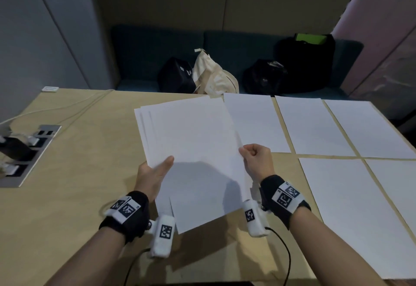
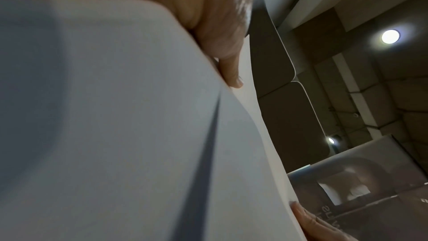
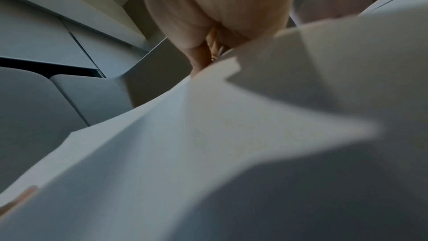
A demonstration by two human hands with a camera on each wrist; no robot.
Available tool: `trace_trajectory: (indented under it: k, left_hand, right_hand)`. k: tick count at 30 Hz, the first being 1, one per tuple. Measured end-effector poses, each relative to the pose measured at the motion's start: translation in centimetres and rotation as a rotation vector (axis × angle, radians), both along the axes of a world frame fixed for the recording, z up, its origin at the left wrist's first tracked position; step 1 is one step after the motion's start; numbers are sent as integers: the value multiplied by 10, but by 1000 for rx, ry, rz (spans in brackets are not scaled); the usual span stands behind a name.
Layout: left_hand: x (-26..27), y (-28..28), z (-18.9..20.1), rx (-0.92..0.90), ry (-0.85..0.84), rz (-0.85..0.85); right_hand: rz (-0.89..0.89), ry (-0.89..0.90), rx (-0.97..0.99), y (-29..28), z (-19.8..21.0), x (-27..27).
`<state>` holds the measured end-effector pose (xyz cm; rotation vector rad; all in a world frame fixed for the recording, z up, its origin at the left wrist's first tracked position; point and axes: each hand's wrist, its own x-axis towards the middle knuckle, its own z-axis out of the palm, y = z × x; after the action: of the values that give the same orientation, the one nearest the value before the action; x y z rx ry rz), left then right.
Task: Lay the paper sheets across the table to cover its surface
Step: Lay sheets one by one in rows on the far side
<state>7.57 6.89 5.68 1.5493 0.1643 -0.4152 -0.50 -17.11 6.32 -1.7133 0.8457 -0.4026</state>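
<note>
I hold a fanned stack of white paper sheets (image 1: 191,150) above the middle of the wooden table (image 1: 78,150). My left hand (image 1: 155,173) grips the stack's left edge, thumb on top, the other fingers hidden beneath. My right hand (image 1: 256,157) pinches the right edge of the top sheet with curled fingers. In the left wrist view the stack (image 2: 127,135) fills the picture, with the left hand (image 2: 222,43) against it. The right wrist view shows the right hand (image 3: 217,25) closed on the paper stack (image 3: 208,144). Several sheets (image 1: 315,126) lie flat on the table's right part.
A power socket panel (image 1: 27,150) with plugs and white cables sits in the table at the left. Beyond the far edge, a blue bench (image 1: 144,56) carries black bags (image 1: 304,63) and a cream cloth bag (image 1: 211,74). Bare wood shows on the table's left half and near edge.
</note>
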Motion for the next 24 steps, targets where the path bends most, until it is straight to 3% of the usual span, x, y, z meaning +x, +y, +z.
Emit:
trace_trajectory:
  k: [11,24]
  left_hand:
    - [-16,2,-1,120,-26,32]
    - [-30,17,1,126,-43,105]
  right_hand:
    - [-199,254,-175,-35,-23,-76]
    - [-253,474,-275,-32,-35,-142]
